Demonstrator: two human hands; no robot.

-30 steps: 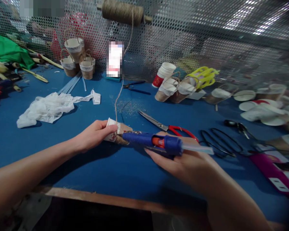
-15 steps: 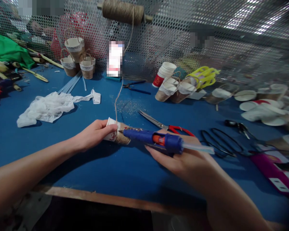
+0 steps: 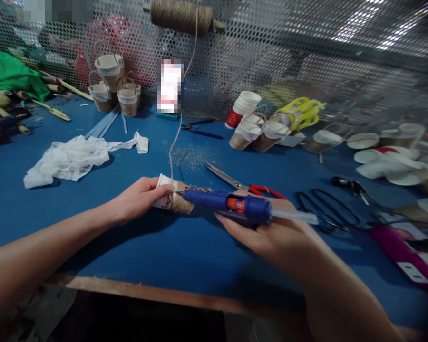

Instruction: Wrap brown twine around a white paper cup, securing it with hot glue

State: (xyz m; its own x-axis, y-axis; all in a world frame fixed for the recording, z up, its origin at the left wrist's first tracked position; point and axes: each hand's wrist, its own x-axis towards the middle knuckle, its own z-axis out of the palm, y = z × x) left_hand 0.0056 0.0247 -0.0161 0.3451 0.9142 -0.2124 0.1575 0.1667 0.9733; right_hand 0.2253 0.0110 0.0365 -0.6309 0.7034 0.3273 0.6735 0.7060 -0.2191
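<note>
My left hand (image 3: 148,197) grips a paper cup (image 3: 181,204) lying on its side, partly wrapped in brown twine, with its white rim toward my palm. My thumb presses near where the twine strand (image 3: 171,156) meets the cup. In my right hand (image 3: 267,232) is a blue hot glue gun (image 3: 217,202), its fingers wrapped round the handle. The gun's nozzle points left and is at the cup's wrapped side, close to my left thumb; whether it touches cannot be made out. A clear glue stick (image 3: 296,216) juts from the gun's back end.
Red-handled scissors (image 3: 237,183) lie just behind the glue gun. A twine spool (image 3: 181,16) hangs on the mesh above. White lace (image 3: 69,159) is heaped at left. Twine-wrapped baskets (image 3: 109,71) stand at the back, pliers (image 3: 199,128) nearby. A purple power strip (image 3: 399,251) sits at right.
Almost nothing differs. The nozzle stays at the cup, perhaps slightly nearer my left thumb, and the whole view has shifted very slightly.
</note>
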